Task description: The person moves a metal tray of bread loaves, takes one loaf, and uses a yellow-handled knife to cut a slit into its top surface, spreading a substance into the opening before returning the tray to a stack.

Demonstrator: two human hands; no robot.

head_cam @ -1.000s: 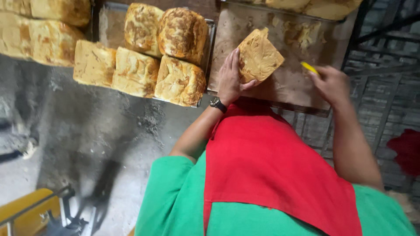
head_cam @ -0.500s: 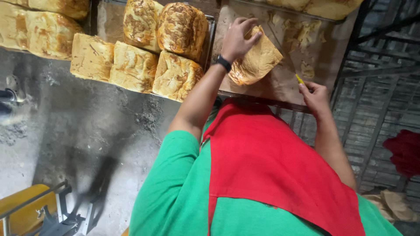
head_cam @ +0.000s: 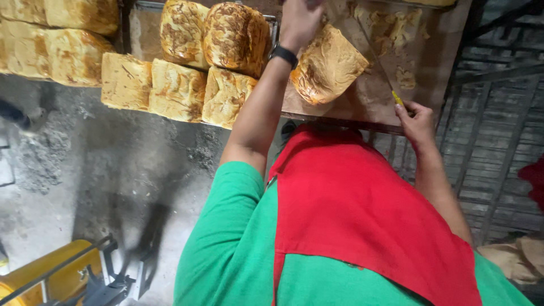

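Left fingers (head_cam: 300,20) gripping one loaf (head_cam: 328,65), right fingers (head_cam: 416,119) closed around one yellow-handled knife (head_cam: 396,97)

No packages, labels, signs or screens in view, only bare loaves on trays

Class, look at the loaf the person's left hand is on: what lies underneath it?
The loaf rests tilted on a brown board strewn with bread scraps, the left hand pressing its top. The board directly beneath the loaf is covered, so anything there cannot be seen.
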